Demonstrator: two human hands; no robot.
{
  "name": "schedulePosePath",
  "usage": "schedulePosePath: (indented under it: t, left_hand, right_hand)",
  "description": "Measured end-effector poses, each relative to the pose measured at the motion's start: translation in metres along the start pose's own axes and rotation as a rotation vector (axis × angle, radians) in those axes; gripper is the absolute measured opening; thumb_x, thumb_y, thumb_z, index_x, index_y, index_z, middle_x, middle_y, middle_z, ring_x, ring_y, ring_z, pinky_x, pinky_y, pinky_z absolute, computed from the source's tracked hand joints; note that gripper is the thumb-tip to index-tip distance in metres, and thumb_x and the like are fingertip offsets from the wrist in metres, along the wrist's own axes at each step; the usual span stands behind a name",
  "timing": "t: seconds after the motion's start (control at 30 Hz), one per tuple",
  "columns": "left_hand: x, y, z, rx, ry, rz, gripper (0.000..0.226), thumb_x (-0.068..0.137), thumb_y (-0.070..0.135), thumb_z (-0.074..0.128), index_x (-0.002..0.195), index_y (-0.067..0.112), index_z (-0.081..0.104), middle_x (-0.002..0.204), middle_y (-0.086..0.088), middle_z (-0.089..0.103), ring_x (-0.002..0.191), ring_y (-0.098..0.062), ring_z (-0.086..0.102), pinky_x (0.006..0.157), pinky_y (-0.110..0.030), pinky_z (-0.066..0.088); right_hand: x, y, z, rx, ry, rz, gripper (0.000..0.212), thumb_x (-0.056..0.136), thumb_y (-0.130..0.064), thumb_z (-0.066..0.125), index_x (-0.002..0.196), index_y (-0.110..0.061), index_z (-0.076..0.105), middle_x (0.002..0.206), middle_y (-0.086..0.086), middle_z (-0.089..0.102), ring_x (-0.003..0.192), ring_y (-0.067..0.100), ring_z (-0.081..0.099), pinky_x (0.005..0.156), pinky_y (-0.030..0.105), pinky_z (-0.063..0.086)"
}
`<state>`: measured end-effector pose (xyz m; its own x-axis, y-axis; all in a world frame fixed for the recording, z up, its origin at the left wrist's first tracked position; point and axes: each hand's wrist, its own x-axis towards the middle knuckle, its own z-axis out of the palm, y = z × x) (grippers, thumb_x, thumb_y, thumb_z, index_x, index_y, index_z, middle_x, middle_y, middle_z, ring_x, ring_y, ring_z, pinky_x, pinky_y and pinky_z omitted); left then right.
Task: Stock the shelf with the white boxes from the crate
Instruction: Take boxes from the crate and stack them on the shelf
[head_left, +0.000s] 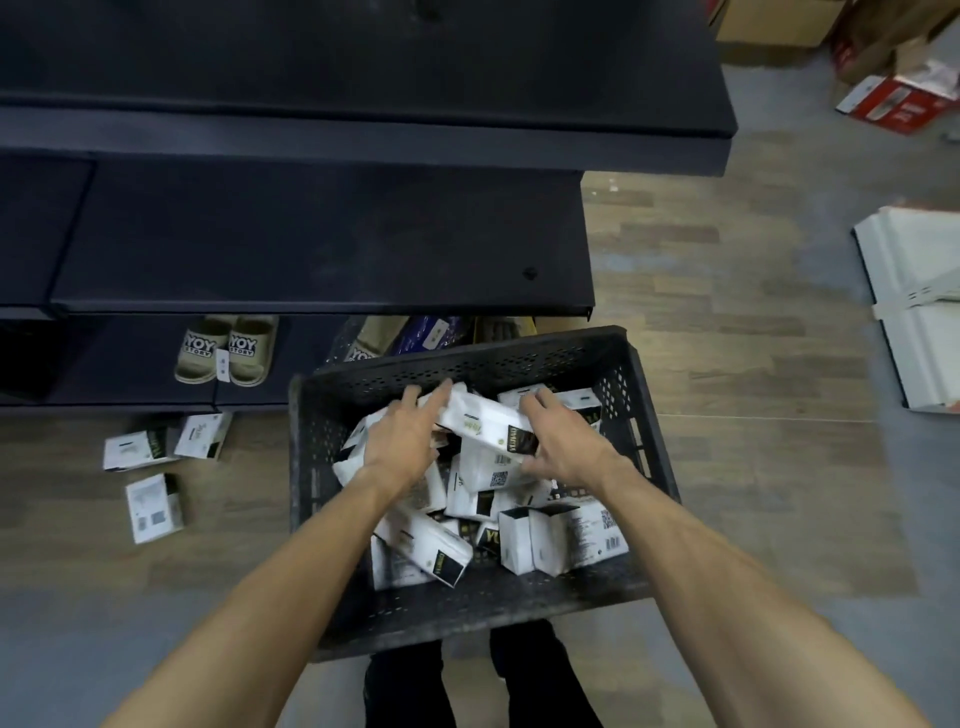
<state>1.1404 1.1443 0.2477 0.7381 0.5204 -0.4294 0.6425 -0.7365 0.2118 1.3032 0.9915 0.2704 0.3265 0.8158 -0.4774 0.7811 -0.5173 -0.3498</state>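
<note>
Forearms, crate, plank floor, dark shelves

Heaped white cardboard boxes hide the floor of the black perforated plastic crate, and their print is too blurred to read. At the crate's middle the left hand and right hand cover the ends of one white box. With the palms unseen, the grip cannot be told. Behind the crate's far wall a beige slipper and a blue packet show only partly. Far right of the crate, a white ribbed panel runs off the edge.
</note>
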Motion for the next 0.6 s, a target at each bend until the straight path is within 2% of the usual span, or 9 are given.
schedulePosePath:
  t: [0.07,0.13,0.27,0.33,0.4,0.47,0.53,0.6]
  left_hand:
    - [-0.002,-0.003,-0.014,-0.024,0.004,0.003,0.094,0.08,0.023,0.079,0.152,0.034,0.019,0.15,-0.011,0.03,0.124,-0.031,0.048,0.092,-0.045,0.053]
    - [-0.006,-0.007,-0.031,-0.046,0.023,0.02,0.085,0.077,0.025,0.082,0.145,0.03,0.031,0.147,-0.011,0.033,0.123,-0.033,0.05,0.093,-0.047,0.051]
    - [-0.018,-0.019,-0.072,-0.205,0.056,0.088,0.062,0.073,0.024,0.083,0.124,0.027,0.049,0.116,-0.007,0.055,0.103,-0.028,0.06,0.086,-0.043,0.051]
    - [-0.024,-0.025,-0.094,-0.285,0.053,0.105,0.054,0.07,0.022,0.086,0.114,0.027,0.054,0.107,-0.003,0.061,0.098,-0.023,0.061,0.082,-0.037,0.05]
    - [-0.03,-0.03,-0.115,-0.317,0.059,0.095,0.053,0.066,0.019,0.087,0.109,0.026,0.058,0.104,0.0,0.065,0.096,-0.019,0.061,0.077,-0.031,0.046]
    - [-0.036,-0.034,-0.134,-0.305,0.068,0.075,0.055,0.062,0.022,0.089,0.109,0.026,0.06,0.103,0.001,0.067,0.096,-0.021,0.061,0.077,-0.031,0.046]
    - [-0.042,-0.037,-0.151,-0.272,0.056,0.067,0.058,0.061,0.025,0.089,0.111,0.027,0.06,0.105,0.0,0.068,0.098,-0.023,0.061,0.078,-0.032,0.047]
    - [-0.047,-0.04,-0.164,-0.251,0.044,0.081,0.059,0.062,0.027,0.089,0.114,0.027,0.061,0.106,0.0,0.068,0.099,-0.024,0.061,0.075,-0.031,0.044]
  right_hand:
    - [-0.005,-0.013,-0.017,0.03,-0.022,-0.037,0.065,0.075,-0.025,0.081,0.125,-0.011,0.043,0.119,0.006,0.042,0.101,0.029,0.056,0.088,0.04,0.048]
    - [-0.009,-0.028,-0.034,0.039,-0.029,-0.068,0.061,0.075,-0.025,0.079,0.122,-0.012,0.043,0.114,0.004,0.04,0.094,0.028,0.055,0.081,0.041,0.049]
    - [-0.018,-0.059,-0.072,0.071,-0.023,-0.096,0.055,0.073,-0.026,0.08,0.113,-0.016,0.044,0.108,0.001,0.04,0.089,0.023,0.053,0.08,0.039,0.049]
    - [-0.022,-0.073,-0.089,0.067,-0.023,-0.087,0.057,0.074,-0.027,0.079,0.119,-0.017,0.045,0.112,0.002,0.042,0.095,0.023,0.053,0.087,0.039,0.049]
    - [-0.029,-0.086,-0.101,0.054,0.003,-0.067,0.064,0.079,-0.027,0.075,0.133,-0.017,0.043,0.124,0.005,0.042,0.103,0.027,0.055,0.094,0.04,0.048]
    - [-0.039,-0.098,-0.108,0.036,0.064,-0.015,0.068,0.084,-0.027,0.068,0.144,-0.023,0.037,0.141,0.011,0.035,0.111,0.034,0.057,0.097,0.04,0.047]
    - [-0.049,-0.111,-0.108,0.047,0.122,0.067,0.068,0.088,-0.028,0.064,0.148,-0.031,0.032,0.154,0.015,0.026,0.124,0.041,0.05,0.103,0.045,0.044]
    - [-0.058,-0.123,-0.103,0.093,0.182,0.129,0.068,0.092,-0.03,0.065,0.15,-0.034,0.03,0.152,0.017,0.034,0.129,0.041,0.046,0.104,0.046,0.042]
